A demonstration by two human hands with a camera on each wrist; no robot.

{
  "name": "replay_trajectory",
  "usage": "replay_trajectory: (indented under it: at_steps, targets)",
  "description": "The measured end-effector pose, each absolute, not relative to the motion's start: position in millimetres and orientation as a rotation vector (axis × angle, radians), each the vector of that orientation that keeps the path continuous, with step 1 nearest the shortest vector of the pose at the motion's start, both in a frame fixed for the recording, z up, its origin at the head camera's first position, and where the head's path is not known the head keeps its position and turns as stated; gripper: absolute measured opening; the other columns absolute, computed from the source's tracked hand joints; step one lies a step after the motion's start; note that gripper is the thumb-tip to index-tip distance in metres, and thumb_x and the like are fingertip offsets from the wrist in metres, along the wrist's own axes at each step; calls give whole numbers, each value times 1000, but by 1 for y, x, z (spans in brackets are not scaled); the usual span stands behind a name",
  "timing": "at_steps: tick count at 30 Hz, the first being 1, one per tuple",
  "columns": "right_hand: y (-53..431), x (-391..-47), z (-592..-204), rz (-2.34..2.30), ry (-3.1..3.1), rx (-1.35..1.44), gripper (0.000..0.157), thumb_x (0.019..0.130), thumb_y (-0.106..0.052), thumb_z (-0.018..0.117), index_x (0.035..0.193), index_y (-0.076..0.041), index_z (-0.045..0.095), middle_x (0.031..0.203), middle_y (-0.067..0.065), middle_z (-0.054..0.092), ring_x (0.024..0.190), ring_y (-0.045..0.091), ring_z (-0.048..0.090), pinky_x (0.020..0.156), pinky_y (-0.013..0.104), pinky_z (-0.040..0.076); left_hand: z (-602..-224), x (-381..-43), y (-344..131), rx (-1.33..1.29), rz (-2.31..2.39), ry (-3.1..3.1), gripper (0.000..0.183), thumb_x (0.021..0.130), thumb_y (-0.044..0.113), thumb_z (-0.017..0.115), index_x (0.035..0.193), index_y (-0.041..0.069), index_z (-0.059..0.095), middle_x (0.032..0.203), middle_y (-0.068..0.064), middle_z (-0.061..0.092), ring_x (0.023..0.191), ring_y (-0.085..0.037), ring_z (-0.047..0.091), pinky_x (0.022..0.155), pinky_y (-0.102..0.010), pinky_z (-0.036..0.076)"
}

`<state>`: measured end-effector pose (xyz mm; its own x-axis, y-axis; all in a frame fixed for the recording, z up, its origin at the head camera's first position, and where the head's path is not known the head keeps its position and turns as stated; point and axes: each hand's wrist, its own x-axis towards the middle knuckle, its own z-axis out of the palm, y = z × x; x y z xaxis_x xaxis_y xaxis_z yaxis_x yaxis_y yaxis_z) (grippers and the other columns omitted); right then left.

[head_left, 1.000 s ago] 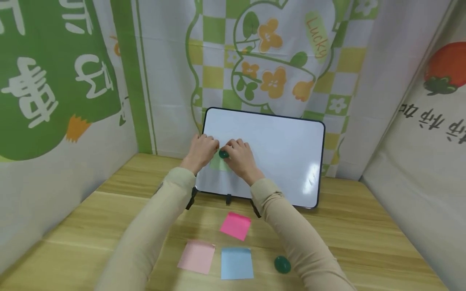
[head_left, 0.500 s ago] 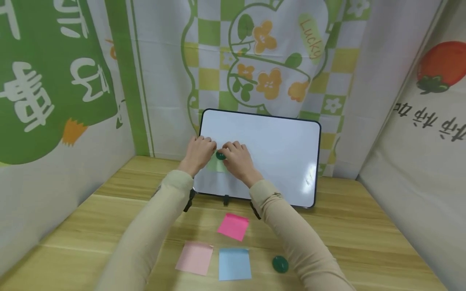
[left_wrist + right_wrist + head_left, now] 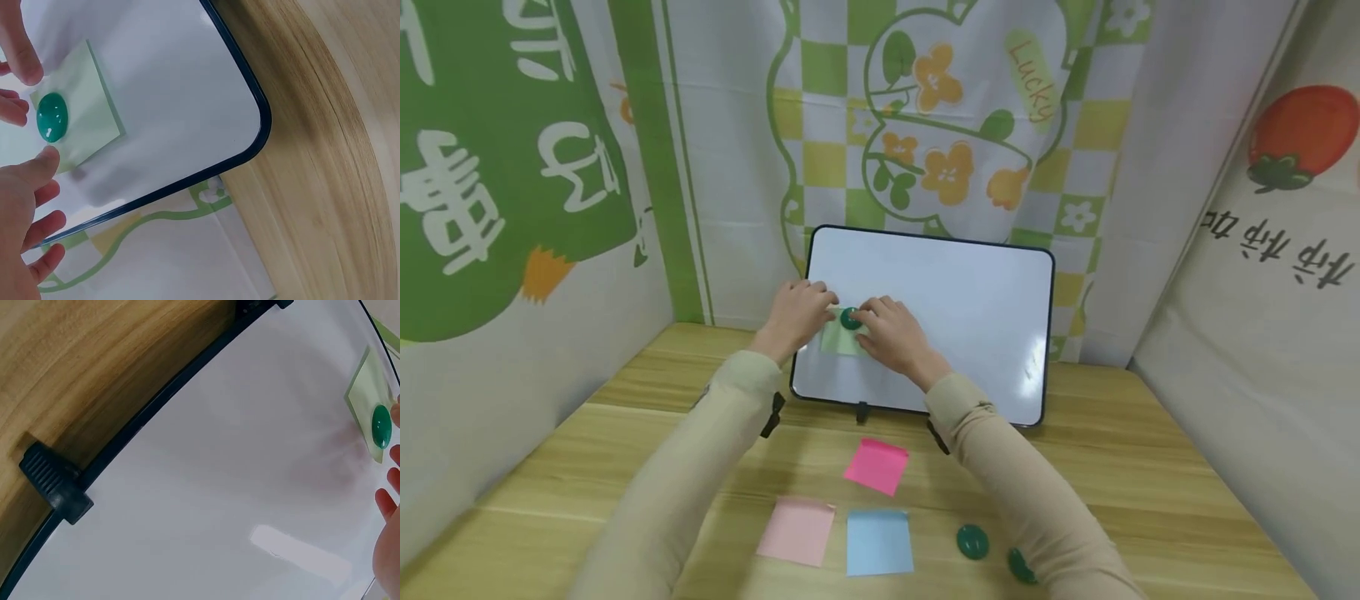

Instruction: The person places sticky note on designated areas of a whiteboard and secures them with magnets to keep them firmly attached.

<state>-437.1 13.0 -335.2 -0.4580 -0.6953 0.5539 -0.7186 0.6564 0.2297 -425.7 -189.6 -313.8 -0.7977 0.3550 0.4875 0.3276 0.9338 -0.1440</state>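
Observation:
On the whiteboard [image 3: 977, 325], a pale green sticky note [image 3: 837, 342] lies flat under a green oval magnet [image 3: 850, 318] near the note's top edge. My left hand [image 3: 797, 315] is just left of the magnet, fingers loosely spread and holding nothing. From the right, my right hand [image 3: 892, 335] reaches over the note's right side, fingertips close beside the magnet. The left wrist view shows the whole magnet [image 3: 52, 117] between the two hands, with small gaps to the fingertips. In the right wrist view, relaxed fingers [image 3: 386, 503] show beside the note [image 3: 364, 394].
On the wooden table [image 3: 1150, 483] in front lie a hot pink note [image 3: 877, 467], a pale pink note [image 3: 797, 531] and a blue note [image 3: 879, 543]. Two green magnets, one [image 3: 972, 542] fully visible and another [image 3: 1021, 567] partly under the right sleeve, lie right of them. Black clips [image 3: 55, 481] support the board's lower edge.
My left hand has drawn back to the left from the note. The right fingers have let go of the magnet, which stays on the note. Another magnet shows from behind the right sleeve.

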Motion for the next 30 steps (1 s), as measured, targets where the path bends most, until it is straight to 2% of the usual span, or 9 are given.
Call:
replay_trajectory:
  at_steps: [14, 30]
  targets:
    - [39, -425, -339, 53, -2298, 1172, 33, 94, -31, 69, 123, -16, 68, 120, 3, 65, 110, 22, 59, 94, 38, 50, -313, -405, -196, -534, 55, -2586, 34, 92, 37, 70, 119, 15, 71, 117, -8, 69, 103, -30, 65, 90, -48, 51]
    - [57, -411, -342, 73, -2361, 1172, 35, 94, -36, 69, 124, -18, 68, 119, 1, 66, 111, 21, 59, 94, 42, 49, -325, -388, -196, -602, 27, -2548, 32, 91, 37, 71, 115, 16, 73, 113, -8, 70, 100, -30, 64, 84, -46, 52]
